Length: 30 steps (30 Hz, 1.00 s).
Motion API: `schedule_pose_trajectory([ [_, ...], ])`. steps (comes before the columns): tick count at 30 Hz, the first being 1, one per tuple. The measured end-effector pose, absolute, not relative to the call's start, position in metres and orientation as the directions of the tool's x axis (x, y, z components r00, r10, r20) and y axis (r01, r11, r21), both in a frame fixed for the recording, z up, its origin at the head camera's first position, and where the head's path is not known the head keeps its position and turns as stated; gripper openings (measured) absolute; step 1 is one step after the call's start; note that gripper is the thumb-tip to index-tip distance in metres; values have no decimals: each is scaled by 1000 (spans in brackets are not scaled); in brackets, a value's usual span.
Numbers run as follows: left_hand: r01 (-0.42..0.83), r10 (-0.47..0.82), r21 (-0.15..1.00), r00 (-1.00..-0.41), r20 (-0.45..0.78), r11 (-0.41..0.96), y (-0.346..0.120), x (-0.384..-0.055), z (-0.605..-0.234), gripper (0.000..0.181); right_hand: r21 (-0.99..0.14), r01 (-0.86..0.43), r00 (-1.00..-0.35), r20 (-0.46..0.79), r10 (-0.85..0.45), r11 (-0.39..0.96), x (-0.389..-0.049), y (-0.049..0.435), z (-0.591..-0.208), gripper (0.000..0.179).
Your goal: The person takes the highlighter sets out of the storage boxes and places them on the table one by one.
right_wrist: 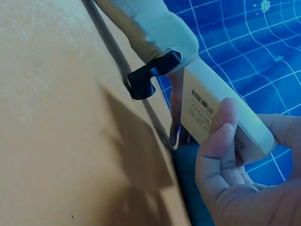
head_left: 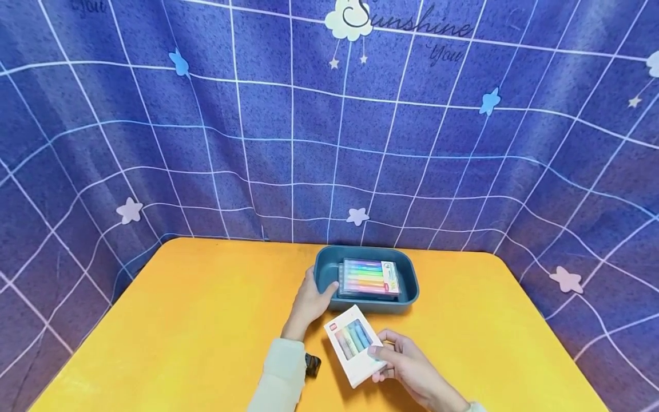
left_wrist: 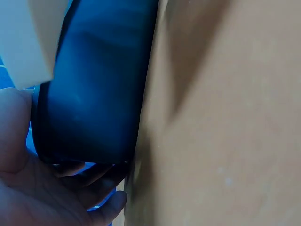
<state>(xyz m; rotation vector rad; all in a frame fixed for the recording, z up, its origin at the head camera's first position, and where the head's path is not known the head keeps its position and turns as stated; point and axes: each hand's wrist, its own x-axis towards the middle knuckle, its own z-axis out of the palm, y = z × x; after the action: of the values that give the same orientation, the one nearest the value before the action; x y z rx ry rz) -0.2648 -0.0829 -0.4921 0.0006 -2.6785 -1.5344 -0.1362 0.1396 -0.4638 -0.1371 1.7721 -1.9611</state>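
At the left end of a dark blue bin (head_left: 372, 307), my left hand (head_left: 310, 301) grips the wall, thumb over the rim and fingers outside. In the left wrist view these fingers curl round the end of the bin (left_wrist: 94, 99). Inside the bin lies a clear case of rainbow-coloured pens (head_left: 365, 278). My right hand (head_left: 412, 367) holds a white box (head_left: 354, 344) tilted in front of the bin, thumb on its face; pastel sticks show through its window. The right wrist view shows the back of the box (right_wrist: 201, 110), printed with a barcode.
The bin stands near the far edge of a yellow table (head_left: 206, 320). Behind the table hangs a blue curtain (head_left: 268, 160) with a white grid and stars. A black wrist mount (head_left: 312, 365) sits at my left sleeve (head_left: 280, 372).
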Motion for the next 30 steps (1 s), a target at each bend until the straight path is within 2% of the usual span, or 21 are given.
schedule_pose_trajectory([
  [24,25,-6,864,-999,33,502,-84,-267,-493,82,-933,348,-862,-281,-423,-90,-133,128,-482,25],
  [30,27,-5,866,-999,34,499,-84,-266,-492,81,-927,361,-864,-291,-412,-103,-134,124,-486,33],
])
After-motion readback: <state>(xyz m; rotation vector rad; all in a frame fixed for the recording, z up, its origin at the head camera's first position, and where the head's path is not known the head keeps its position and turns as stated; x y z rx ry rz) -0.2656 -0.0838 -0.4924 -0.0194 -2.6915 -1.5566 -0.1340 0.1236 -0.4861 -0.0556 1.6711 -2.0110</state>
